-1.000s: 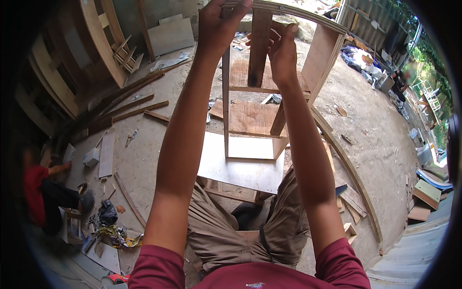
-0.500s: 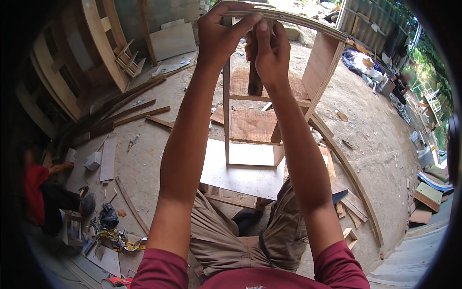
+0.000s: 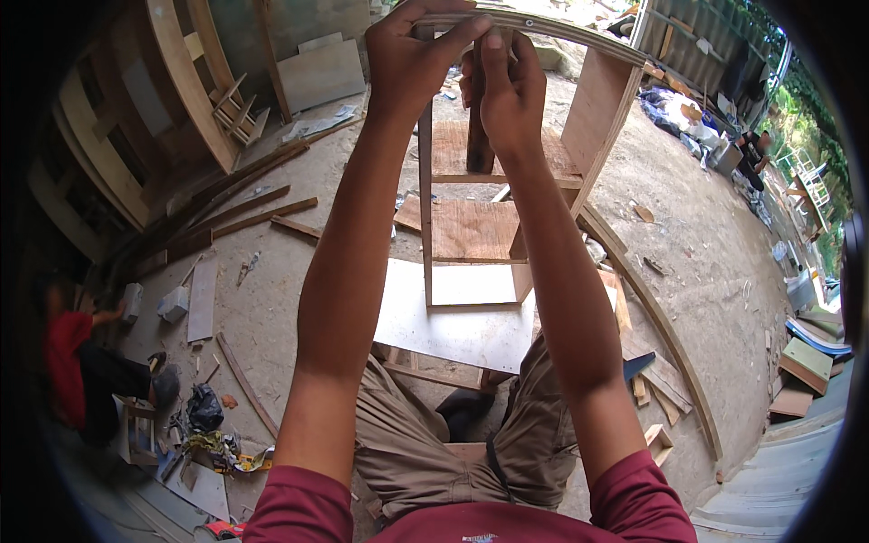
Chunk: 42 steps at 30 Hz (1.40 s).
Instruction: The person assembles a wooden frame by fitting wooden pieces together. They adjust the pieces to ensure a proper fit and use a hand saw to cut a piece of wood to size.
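A small wooden shelf unit [image 3: 475, 228] stands upright in front of me on a white board [image 3: 453, 330]. At its upper left corner my left hand [image 3: 409, 59] is closed on the top board [image 3: 566, 30], fingers over the edge and thumb along the front. Just right of it, my right hand [image 3: 511, 95] is closed around a dark wooden strip [image 3: 480, 145] that hangs upright below the top board. The right thumb points up, close to the left thumb. The strip's upper end is partly hidden by my fingers.
A co-worker in red [image 3: 68, 362] sits at far left beside light blocks [image 3: 174, 304]. A long wooden strip [image 3: 665, 330] lies on the floor at right, near a blue saw blade [image 3: 638, 366] and offcuts. Tall wooden frames [image 3: 186, 81] lean at back left.
My hands keep nearly the same grip, with the whole view shifted slightly. The co-worker's hand at far left has moved a little away from a light block.
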Motion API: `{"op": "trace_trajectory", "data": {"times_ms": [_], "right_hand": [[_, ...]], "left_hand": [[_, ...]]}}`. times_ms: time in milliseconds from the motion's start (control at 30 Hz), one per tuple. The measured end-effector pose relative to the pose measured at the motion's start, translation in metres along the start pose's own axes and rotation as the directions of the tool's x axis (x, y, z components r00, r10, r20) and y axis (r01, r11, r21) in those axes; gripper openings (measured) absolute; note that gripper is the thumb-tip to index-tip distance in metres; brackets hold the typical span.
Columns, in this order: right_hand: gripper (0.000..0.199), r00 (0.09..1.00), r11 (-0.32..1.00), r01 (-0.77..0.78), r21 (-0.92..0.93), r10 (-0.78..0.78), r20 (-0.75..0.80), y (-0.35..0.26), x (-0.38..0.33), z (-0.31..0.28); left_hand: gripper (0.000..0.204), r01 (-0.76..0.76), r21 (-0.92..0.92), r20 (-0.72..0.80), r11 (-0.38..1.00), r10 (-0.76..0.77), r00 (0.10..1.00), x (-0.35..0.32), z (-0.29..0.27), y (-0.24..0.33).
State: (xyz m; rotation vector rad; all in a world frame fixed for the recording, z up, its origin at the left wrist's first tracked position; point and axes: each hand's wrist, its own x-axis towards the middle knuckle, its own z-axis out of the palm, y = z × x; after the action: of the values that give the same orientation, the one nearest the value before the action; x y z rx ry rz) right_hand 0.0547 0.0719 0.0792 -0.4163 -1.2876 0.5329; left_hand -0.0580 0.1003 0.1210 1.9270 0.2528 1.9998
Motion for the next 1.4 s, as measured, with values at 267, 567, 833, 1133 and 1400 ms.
{"op": "trace_trajectory", "data": {"times_ms": [267, 567, 833, 1133, 1400], "right_hand": [[0.031, 0.993, 0.996, -0.024, 0.089, 0.014, 0.113, 0.002, 0.006, -0.010], [0.040, 0.984, 0.998, 0.061, -0.029, -0.056, 0.170, 0.006, 0.021, -0.020], [0.042, 1.000, 0.997, 0.015, -0.079, -0.015, 0.007, -0.002, 0.011, -0.004], [0.034, 0.998, 0.999, -0.028, -0.019, 0.027, -0.061, -0.005, 0.006, 0.007], [0.038, 0.991, 0.984, -0.131, 0.122, 0.134, -0.018, -0.011, 0.007, -0.004]], "left_hand": [[0.020, -0.019, 0.052, 0.003, 0.998, 0.019, 1.000, 0.002, 0.002, 0.000], [0.019, -0.111, 0.120, 0.058, 0.987, 0.105, 0.993, 0.003, 0.007, 0.009], [0.018, -0.141, 0.192, 0.068, 0.971, 0.130, 0.989, 0.002, 0.002, 0.003], [0.019, -0.182, 0.202, 0.001, 0.962, 0.186, 0.983, 0.005, 0.001, -0.001], [0.019, -0.028, 0.106, 0.017, 0.994, 0.026, 1.000, 0.002, 0.003, -0.004]]}}
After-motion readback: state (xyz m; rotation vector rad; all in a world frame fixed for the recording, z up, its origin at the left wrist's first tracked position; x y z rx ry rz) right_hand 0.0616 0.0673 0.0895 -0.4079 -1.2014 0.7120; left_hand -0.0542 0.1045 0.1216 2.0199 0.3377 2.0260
